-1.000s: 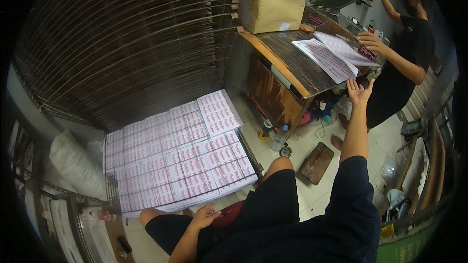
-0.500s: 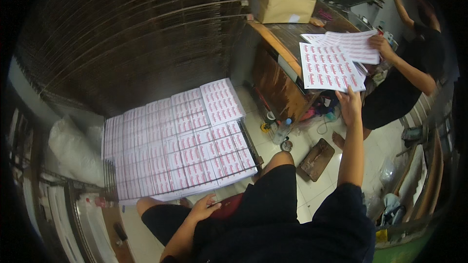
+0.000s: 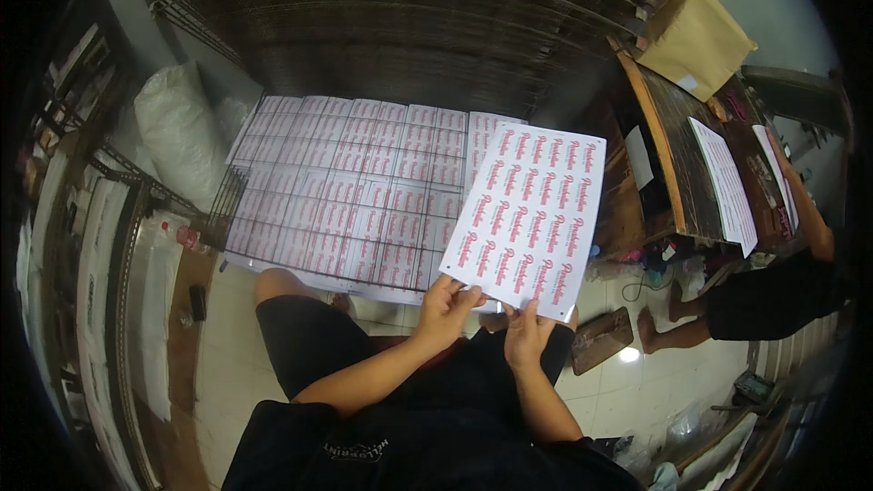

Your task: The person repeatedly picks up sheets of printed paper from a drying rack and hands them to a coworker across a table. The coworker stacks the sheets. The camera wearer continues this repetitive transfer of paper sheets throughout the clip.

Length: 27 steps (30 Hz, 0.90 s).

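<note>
Before me I hold a white sheet (image 3: 523, 209) covered in rows of red lettering, tilted a little. My left hand (image 3: 446, 312) pinches its lower left edge with thumb and fingers. Further along that same lower edge, my right hand (image 3: 529, 332) grips it, thumb on the printed face. Behind the sheet lies a wire drying rack (image 3: 227, 209) with overlapping printed sheets (image 3: 364, 191) spread in rows. The held sheet hides the right part of those rows.
Upper wire shelves (image 3: 400, 9) are raised behind the sheets. At right is a wooden table (image 3: 668, 164) with a yellowish paper package (image 3: 696, 32) and printed paper (image 3: 723, 182); a co-worker (image 3: 773, 291) stands there. A brown block (image 3: 602, 341) lies on the floor. A white sack (image 3: 177, 132) stands left.
My right hand has brought the sheet from the table leftward to in front of me. My left hand has risen and taken hold of it. The view has turned left.
</note>
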Each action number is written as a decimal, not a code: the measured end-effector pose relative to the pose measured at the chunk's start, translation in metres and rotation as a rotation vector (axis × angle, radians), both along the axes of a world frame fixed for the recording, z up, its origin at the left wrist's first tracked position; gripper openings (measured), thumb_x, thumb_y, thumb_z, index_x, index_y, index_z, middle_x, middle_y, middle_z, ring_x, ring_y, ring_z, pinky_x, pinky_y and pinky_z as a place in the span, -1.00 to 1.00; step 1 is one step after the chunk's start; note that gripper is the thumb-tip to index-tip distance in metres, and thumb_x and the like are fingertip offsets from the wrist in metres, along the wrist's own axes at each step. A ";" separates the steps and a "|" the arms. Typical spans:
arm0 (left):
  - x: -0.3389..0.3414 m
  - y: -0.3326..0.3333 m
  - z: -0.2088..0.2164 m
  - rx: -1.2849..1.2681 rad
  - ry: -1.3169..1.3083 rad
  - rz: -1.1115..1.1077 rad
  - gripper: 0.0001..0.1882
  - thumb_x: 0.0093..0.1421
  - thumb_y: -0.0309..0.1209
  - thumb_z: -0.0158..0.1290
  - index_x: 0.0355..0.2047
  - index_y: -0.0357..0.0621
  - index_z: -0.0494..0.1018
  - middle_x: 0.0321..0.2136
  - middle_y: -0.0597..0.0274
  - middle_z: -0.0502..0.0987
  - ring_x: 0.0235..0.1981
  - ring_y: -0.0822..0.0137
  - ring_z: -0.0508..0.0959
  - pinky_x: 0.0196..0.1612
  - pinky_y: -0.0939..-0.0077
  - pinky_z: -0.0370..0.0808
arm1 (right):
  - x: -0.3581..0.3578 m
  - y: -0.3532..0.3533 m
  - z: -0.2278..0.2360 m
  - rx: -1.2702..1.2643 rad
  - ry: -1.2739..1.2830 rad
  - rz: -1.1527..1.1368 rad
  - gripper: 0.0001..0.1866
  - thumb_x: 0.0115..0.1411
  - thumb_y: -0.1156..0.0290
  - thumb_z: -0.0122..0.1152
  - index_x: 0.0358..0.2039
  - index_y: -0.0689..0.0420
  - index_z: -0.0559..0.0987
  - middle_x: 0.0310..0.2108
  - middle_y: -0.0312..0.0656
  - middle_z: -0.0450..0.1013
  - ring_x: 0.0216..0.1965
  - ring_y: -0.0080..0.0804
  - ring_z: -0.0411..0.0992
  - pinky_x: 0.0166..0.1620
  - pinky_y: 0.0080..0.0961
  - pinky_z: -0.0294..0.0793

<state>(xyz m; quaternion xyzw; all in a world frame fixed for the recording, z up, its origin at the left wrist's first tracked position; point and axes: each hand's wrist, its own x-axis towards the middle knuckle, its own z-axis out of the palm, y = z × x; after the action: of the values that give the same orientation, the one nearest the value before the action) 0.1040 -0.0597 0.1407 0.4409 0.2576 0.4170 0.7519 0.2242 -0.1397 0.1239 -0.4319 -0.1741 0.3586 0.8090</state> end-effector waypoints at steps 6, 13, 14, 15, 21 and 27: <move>-0.007 0.018 -0.027 -0.403 -0.037 0.168 -0.66 0.20 -0.57 -0.04 0.00 -0.22 0.27 -0.22 0.15 0.48 -0.29 0.38 0.53 -0.20 0.50 0.54 | 0.018 -0.002 -0.054 -0.282 -0.683 0.217 -0.46 0.19 0.38 0.10 0.16 0.17 0.19 0.08 -0.02 0.25 0.06 -0.16 0.30 0.03 -0.32 0.36; -0.024 0.137 -0.094 -0.432 -0.060 0.399 -0.74 0.17 -0.61 -0.06 -0.11 -0.20 0.31 -0.29 0.19 0.43 -0.28 0.38 0.48 -0.19 0.52 0.50 | 0.091 -0.068 -0.044 -0.764 -1.336 0.167 -0.34 0.09 0.12 0.16 0.12 0.25 0.29 0.11 0.15 0.21 0.13 0.08 0.18 0.17 -0.17 0.11; -0.026 0.156 -0.099 -0.423 -0.095 0.433 -0.74 0.17 -0.63 -0.07 -0.11 -0.20 0.30 -0.27 0.17 0.42 -0.26 0.37 0.47 -0.18 0.51 0.50 | 0.099 -0.082 -0.047 -0.860 -1.246 0.095 -0.36 0.13 0.09 0.11 0.12 0.25 0.29 0.11 0.16 0.20 0.15 0.08 0.16 0.18 -0.16 0.08; -0.030 0.178 -0.119 -0.398 -0.062 0.414 -0.69 0.18 -0.61 -0.08 -0.06 -0.17 0.26 -0.21 0.17 0.40 -0.20 0.36 0.46 -0.08 0.51 0.46 | 0.104 -0.090 -0.047 -0.877 -1.170 0.082 -0.40 0.19 0.09 0.01 0.11 0.25 0.29 0.12 0.15 0.19 0.16 0.08 0.13 0.19 -0.16 0.06; 0.002 0.256 -0.174 -0.385 0.000 0.441 -0.67 0.17 -0.62 -0.07 -0.05 -0.20 0.22 -0.18 0.12 0.37 -0.14 0.31 0.44 0.03 0.54 0.43 | 0.107 -0.087 -0.063 -0.894 -1.085 -0.037 -0.53 0.23 0.16 -0.08 0.00 0.25 0.39 0.05 0.12 0.21 0.13 0.03 0.13 0.18 -0.16 0.04; 0.032 0.290 -0.207 -0.442 0.015 0.505 -0.72 0.12 -0.67 -0.09 -0.15 -0.19 0.23 -0.33 0.20 0.32 -0.31 0.40 0.41 -0.05 0.48 0.50 | 0.117 -0.083 -0.070 -0.887 -1.104 -0.040 -0.56 0.22 0.16 -0.08 -0.06 0.25 0.41 0.01 0.09 0.22 0.11 0.01 0.14 0.18 -0.16 0.04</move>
<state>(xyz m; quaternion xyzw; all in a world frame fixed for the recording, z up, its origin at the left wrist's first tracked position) 0.1365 0.2298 -0.0661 0.1926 0.4485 0.5210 0.7002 0.3415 -0.2230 0.0540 -0.8425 -0.3883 0.1096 0.3569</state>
